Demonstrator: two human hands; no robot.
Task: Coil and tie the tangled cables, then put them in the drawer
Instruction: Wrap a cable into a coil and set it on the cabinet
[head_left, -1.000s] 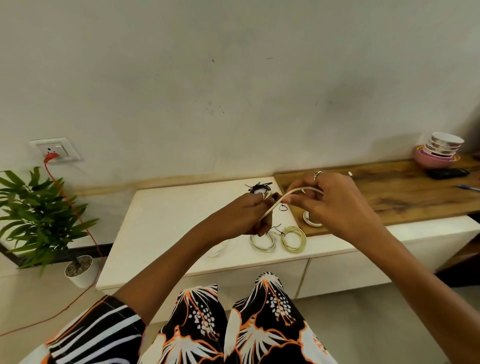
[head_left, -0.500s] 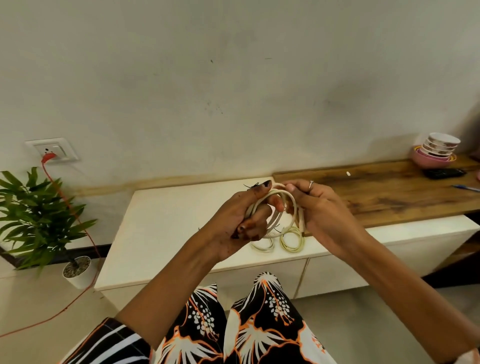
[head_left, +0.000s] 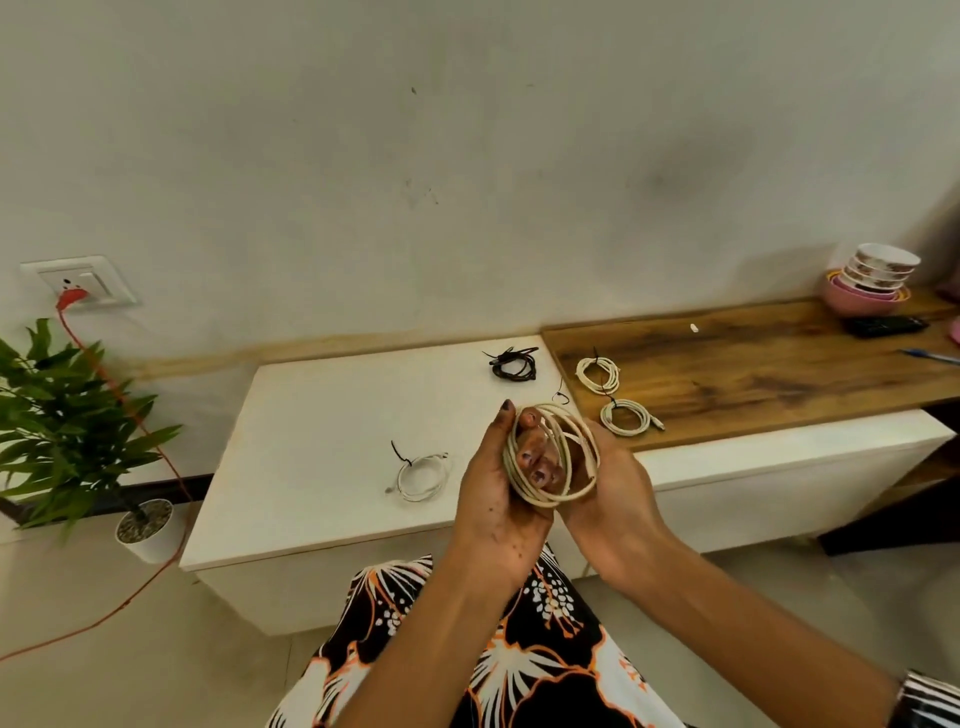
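A cream cable (head_left: 563, 499) is wound in several loops around the fingers of my left hand (head_left: 498, 488), which grips it. My right hand (head_left: 615, 488) cups the coil from the right with its fingers curled round the loops. On the white cabinet top (head_left: 322, 447) lie a tied white coil (head_left: 422, 477) and a tied black coil (head_left: 513, 364). Two more tied white coils (head_left: 598, 374) (head_left: 626, 417) lie on the wooden counter (head_left: 769, 369). A loose black tie (head_left: 560, 396) sits near the counter's edge.
Stacked bowls (head_left: 872, 283), a dark remote (head_left: 883, 326) and a blue pen (head_left: 930, 356) sit at the counter's right end. A potted plant (head_left: 67, 431) stands on the floor at the left, beside a red cord (head_left: 150, 441) plugged into a wall socket (head_left: 78, 283).
The cable went from a single strand stretched between my hands to a full coil around my left fingers. Both hands have dropped lower and nearer, uncovering the coils on the cabinet.
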